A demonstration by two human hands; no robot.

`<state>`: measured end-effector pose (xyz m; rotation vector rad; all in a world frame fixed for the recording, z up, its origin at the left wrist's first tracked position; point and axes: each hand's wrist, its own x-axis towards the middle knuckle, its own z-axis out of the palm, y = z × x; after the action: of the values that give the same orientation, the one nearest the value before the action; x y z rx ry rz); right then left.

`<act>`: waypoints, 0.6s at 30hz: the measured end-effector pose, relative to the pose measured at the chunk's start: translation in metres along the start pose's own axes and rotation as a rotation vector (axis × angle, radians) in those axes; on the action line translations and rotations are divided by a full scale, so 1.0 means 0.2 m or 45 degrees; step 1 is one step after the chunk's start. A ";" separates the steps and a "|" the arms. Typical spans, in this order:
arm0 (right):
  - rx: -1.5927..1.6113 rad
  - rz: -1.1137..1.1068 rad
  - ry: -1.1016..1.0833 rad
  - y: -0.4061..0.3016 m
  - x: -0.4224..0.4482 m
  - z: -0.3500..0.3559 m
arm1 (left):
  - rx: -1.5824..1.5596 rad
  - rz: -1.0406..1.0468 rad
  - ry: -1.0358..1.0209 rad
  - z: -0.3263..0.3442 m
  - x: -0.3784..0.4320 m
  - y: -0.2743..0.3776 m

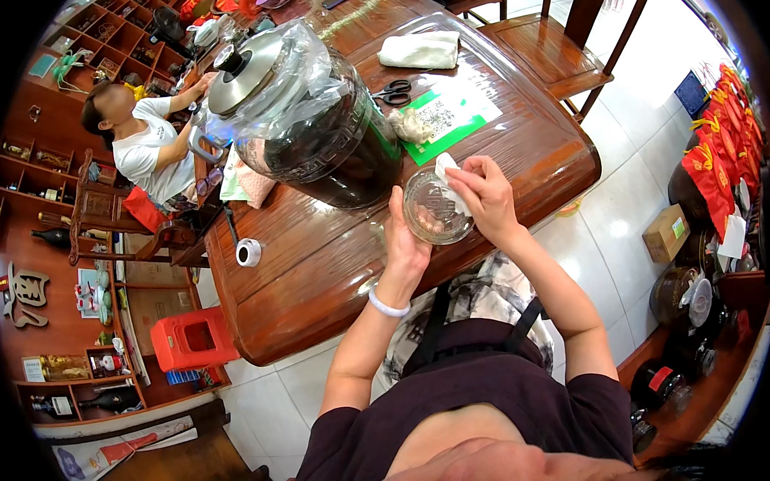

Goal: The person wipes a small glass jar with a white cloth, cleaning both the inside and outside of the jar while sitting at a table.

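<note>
My left hand (408,234) supports a round clear glass lid (436,208) from its left and lower edge, just above the near side of the table. Raised patterning shows on the glass. Pinched in the fingers of my right hand (485,195) is a white tissue (450,181), pressed against the lid's upper right rim. Beyond my hands stands a large glass jar (324,147) of dark contents. Crumpled clear plastic film (290,85) drapes its top, and a steel lid (242,80) with a black knob lies over the film.
On the wooden table (310,287) are black scissors (396,92), a folded white towel (420,50), a green card with a printed code (451,120), twine (411,125) and a tape roll (248,252). Another person (149,137) sits at left. A red stool (194,336) stands by the table.
</note>
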<state>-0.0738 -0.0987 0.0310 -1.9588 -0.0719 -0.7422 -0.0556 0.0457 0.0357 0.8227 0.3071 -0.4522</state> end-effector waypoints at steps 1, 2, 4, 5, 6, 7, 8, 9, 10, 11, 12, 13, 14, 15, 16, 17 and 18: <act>-0.117 -0.132 -0.029 -0.02 -0.01 -0.02 | -0.043 -0.010 -0.045 -0.04 0.01 0.00; -0.238 -0.263 -0.060 -0.04 -0.02 -0.04 | -0.089 -0.023 -0.090 -0.05 0.02 0.01; -0.312 -0.363 -0.165 -0.10 -0.07 -0.08 | -0.011 -0.005 -0.028 -0.05 0.01 0.01; -0.318 -0.388 -0.208 -0.12 -0.10 -0.09 | 0.028 -0.005 -0.002 -0.02 0.01 0.01; -0.323 -0.413 -0.251 -0.14 -0.13 -0.10 | 0.056 0.030 0.002 0.00 0.00 0.00; -0.267 -0.479 -0.273 -0.14 -0.16 -0.07 | 0.084 0.065 0.006 0.03 -0.02 0.00; -0.231 -0.525 -0.302 -0.17 -0.18 -0.05 | 0.115 0.099 0.009 0.05 -0.03 0.00; -0.242 -0.555 -0.325 -0.20 -0.17 -0.02 | 0.195 0.214 -0.225 -0.06 -0.02 -0.05; -0.253 -0.586 -0.349 -0.22 -0.15 0.00 | 0.249 0.335 -0.455 -0.18 -0.01 -0.09; -0.260 -0.601 -0.354 -0.23 -0.12 0.03 | 0.257 0.254 -0.338 -0.13 -0.04 -0.08; -0.267 -0.616 -0.356 -0.23 -0.08 0.05 | 0.266 0.174 -0.222 -0.10 -0.06 -0.08; -0.273 -0.632 -0.358 -0.22 -0.04 0.06 | 0.114 0.215 -0.193 -0.08 -0.05 -0.10; -0.341 -0.610 -0.288 -0.19 0.00 0.07 | 0.098 0.162 -0.140 -0.08 -0.03 -0.08; -0.406 -0.594 -0.218 -0.17 0.04 0.06 | 0.078 0.116 -0.088 -0.06 0.00 -0.05; -0.471 -0.578 -0.148 -0.15 0.08 0.05 | 0.058 0.070 -0.037 -0.05 0.02 -0.02; -0.511 -0.477 -0.157 -0.08 0.10 0.03 | 0.035 0.023 0.014 -0.05 0.03 -0.01; -0.553 -0.375 -0.163 -0.01 0.10 -0.01 | 0.001 0.023 -0.017 -0.05 0.03 -0.01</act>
<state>-0.0587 -0.1045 0.0440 -2.4436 -0.3036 -0.8756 -0.0524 0.0506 0.0267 0.8227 0.2871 -0.4407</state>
